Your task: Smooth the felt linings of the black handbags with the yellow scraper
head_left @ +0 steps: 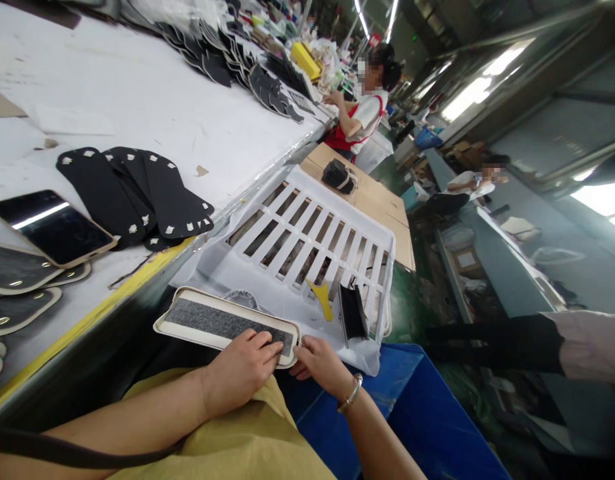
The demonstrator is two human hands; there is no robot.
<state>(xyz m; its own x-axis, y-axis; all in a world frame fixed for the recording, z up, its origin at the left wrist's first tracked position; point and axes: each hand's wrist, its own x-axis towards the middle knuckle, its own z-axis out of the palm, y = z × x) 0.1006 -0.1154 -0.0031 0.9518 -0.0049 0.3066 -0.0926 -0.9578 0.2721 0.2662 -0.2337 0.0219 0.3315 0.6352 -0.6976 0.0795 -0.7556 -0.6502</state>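
A long cream-edged panel (207, 337) with rounded corners and a grey felt strip (212, 321) along it lies across the near edge of a white slotted plastic tray. My left hand (247, 367) grips the panel near its right end, fingers bent over the felt and the thumb out of sight. At the panel's right tip, the fingers of my right hand (320, 365) are closed on the edge; a bracelet (350, 393) is on that wrist. Just beyond, on the tray (287, 272), are a yellow forked tool (321, 300) and a black folded piece (353, 312).
To the left, a white table (137, 73) carries black shaped pieces (160, 190), a phone (52, 223) and grey panels (22, 270). A blue bin (427, 413) stands below right. Cardboard (395, 230) bears a banded black bundle (337, 175). A co-worker (360, 113) is at the table's far side.
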